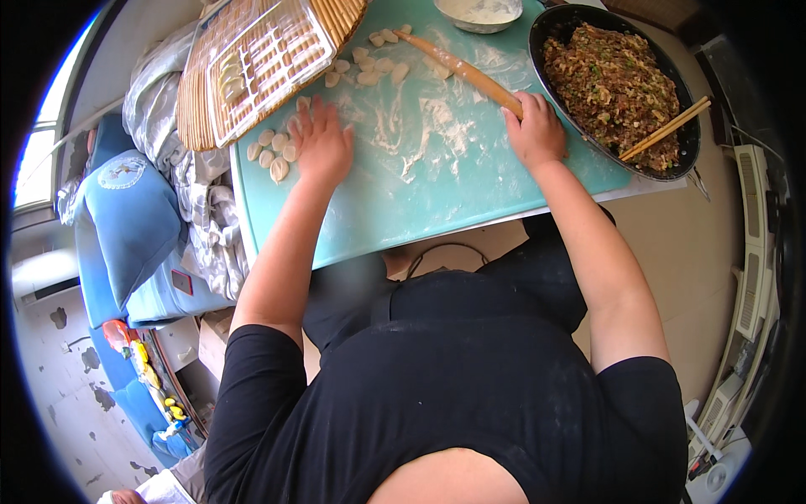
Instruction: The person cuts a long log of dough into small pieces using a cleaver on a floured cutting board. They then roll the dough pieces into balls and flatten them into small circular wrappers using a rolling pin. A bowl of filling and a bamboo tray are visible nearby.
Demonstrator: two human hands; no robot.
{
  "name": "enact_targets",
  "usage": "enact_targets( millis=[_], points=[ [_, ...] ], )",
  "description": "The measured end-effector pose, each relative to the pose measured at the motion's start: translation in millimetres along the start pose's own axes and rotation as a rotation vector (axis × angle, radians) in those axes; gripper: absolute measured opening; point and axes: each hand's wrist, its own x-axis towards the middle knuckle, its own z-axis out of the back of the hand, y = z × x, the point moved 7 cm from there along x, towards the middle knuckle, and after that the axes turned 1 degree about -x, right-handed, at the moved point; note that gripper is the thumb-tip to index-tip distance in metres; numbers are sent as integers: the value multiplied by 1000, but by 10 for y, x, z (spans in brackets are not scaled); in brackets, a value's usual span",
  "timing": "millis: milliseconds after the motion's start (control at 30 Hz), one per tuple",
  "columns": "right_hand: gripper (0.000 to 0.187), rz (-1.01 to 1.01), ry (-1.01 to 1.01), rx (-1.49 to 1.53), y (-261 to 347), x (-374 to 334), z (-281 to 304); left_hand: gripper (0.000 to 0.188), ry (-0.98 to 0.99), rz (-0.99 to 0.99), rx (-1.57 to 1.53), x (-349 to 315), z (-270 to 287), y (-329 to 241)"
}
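My left hand (323, 144) is flat with its fingers spread, palm down at the left of the floury green tabletop (361, 210). Its fingertips reach over a cluster of small dough pieces (279, 169), partly covering some of them. On the right, my right hand (537, 133) is curled around the near end of a wooden rolling pin (470, 74), which slants away to the far left. More dough pieces (368, 77) lie scattered between the pin's far end and a woven tray. White flour (449, 126) is smeared across the middle of the table.
The round woven tray (191, 109) carries a white plastic grid holder (285, 67) with a few dumplings in it. At the far edge stands a bowl of flour (478, 12). A black pan of chopped filling (613, 92), with chopsticks (665, 128) across it, sits right of my right hand.
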Motion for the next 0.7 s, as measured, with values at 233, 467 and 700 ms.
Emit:
enact_targets(
  millis=[233, 467, 700],
  points=[
    [32, 10, 1, 28, 40, 4, 6, 41, 40, 30, -454, 639, -85, -434],
    [31, 7, -28, -8, 5, -20, -4, 34, -80, -276, -430, -324, 308, -909],
    [30, 10, -13, 2, -5, -10, -17, 32, 157, -125, -617, -335, 464, -812]
  ],
)
